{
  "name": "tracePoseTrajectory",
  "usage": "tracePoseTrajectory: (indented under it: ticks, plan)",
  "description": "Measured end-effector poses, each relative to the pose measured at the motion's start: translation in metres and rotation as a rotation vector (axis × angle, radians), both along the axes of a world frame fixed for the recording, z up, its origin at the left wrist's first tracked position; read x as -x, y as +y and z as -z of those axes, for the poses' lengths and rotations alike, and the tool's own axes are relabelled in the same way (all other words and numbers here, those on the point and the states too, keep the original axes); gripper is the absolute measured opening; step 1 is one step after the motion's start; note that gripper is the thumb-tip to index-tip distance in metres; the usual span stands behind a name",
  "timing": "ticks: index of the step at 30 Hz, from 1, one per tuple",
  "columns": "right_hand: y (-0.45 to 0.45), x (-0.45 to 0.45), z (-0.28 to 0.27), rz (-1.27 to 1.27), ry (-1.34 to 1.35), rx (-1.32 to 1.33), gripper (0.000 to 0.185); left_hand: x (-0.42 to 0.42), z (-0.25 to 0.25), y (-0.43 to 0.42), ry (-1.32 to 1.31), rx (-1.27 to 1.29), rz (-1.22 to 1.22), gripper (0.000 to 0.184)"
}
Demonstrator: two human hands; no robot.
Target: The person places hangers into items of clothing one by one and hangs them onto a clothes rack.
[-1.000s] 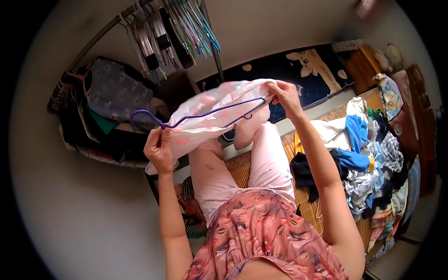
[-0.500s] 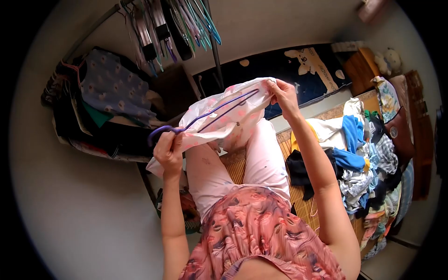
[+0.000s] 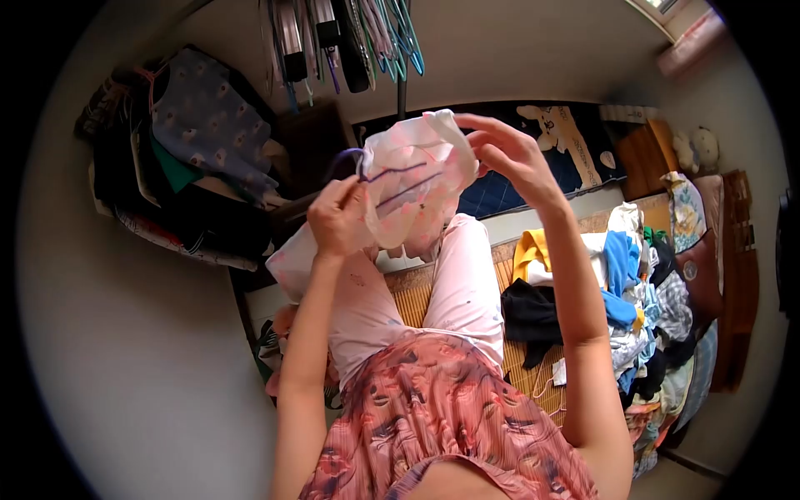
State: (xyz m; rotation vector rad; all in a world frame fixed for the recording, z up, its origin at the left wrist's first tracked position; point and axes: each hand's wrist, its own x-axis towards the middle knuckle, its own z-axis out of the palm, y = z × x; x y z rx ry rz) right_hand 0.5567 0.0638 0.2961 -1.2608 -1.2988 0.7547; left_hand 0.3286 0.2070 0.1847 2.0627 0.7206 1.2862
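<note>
Purple hanger point(image 3: 396, 170) and thin white cloth point(image 3: 421, 196) hang above the knees point(image 3: 462, 237), left of the heaped clothes point(image 3: 621, 308), pinched by the left hand point(image 3: 337, 218). Blur hides whether the right hand point(image 3: 508, 154) grips the cloth's right edge; slack fabric could slip off if the left pinch loosens.

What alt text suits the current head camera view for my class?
A person's left hand holds a slim purple hooked hanger partly inside a white fabric garment with pink print; the right hand is at the garment's edge. Multicoloured clothes lie heaped nearby.
</note>
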Motion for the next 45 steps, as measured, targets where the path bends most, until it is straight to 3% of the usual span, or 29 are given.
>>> tracePoseTrajectory:
  ticks: [2,3,5,9,13,15,18,21,22,23,25,28,31,33,35,37,41,43,45]
  plan:
    - [-0.003,-0.016,0.003,0.04,-0.196,0.01,0.034,0.005,-0.002,0.016,-0.168,0.163,0.046,0.009]
    - [-0.004,-0.021,0.006,0.135,-0.141,0.078,0.032,0.008,-0.007,0.022,-0.271,0.257,0.075,0.01]
    - [-0.003,-0.028,0.006,0.238,-0.169,0.225,0.032,0.013,-0.017,0.035,-0.289,0.236,0.118,0.011]
    - [0.012,-0.024,0.017,0.279,-0.151,0.322,0.053,0.001,-0.031,0.036,-0.347,0.166,0.214,0.011]
    - [0.027,-0.013,0.015,0.398,-0.285,0.701,0.062,-0.003,-0.037,0.03,-0.296,0.175,0.233,0.011]
    - [0.03,-0.013,0.022,0.416,-0.185,0.644,0.054,-0.004,-0.035,0.028,-0.283,0.194,0.26,0.01]
    - [0.031,-0.01,0.022,0.39,-0.292,0.48,0.039,-0.005,-0.027,0.03,-0.267,0.233,0.308,0.012]
    - [0.043,-0.005,0.015,0.311,-0.61,0.229,0.025,-0.003,-0.02,0.035,-0.184,0.246,0.31,0.012]
    - [0.05,-0.005,0.014,0.263,-0.604,0.11,0.019,-0.003,-0.019,0.036,-0.186,0.251,0.323,0.012]
    - [0.057,-0.003,0.01,0.135,-0.312,0.005,0.019,-0.005,-0.019,0.036,-0.19,0.256,0.333,0.012]
    - [0.066,0.002,0.0,0.091,-0.151,-0.061,0.022,-0.005,-0.019,0.035,-0.211,0.267,0.359,0.012]
    - [0.061,-0.011,0.001,0.139,-0.297,0.04,0.024,0.0,-0.021,0.037,-0.254,0.28,0.388,0.011]
    - [0.044,-0.018,0.02,0.277,-0.606,0.102,0.023,0.01,-0.026,0.042,-0.272,0.299,0.364,0.01]
    - [0.034,-0.016,0.037,0.22,-0.609,0.19,0.023,0.015,-0.029,0.046,-0.249,0.325,0.334,0.009]
    - [0.026,0.002,0.022,0.141,-0.658,0.479,0.019,0.012,-0.024,0.048,-0.275,0.33,0.339,0.009]
    - [0.023,0.003,0.043,0.152,-0.562,0.261,0.015,0.005,-0.025,0.045,-0.276,0.345,0.381,0.009]
    - [0.023,-0.018,0.063,0.289,-0.29,-0.048,0.028,0.001,-0.046,0.04,-0.071,0.127,0.258,0.03]
    - [0.018,-0.021,0.051,0.337,-0.302,-0.001,0.026,0.009,-0.048,0.055,0.184,0.008,0.132,0.036]
    - [0.013,-0.036,0.051,0.339,-0.391,-0.035,0.022,0.015,-0.043,0.07,0.328,0.079,0.078,0.035]
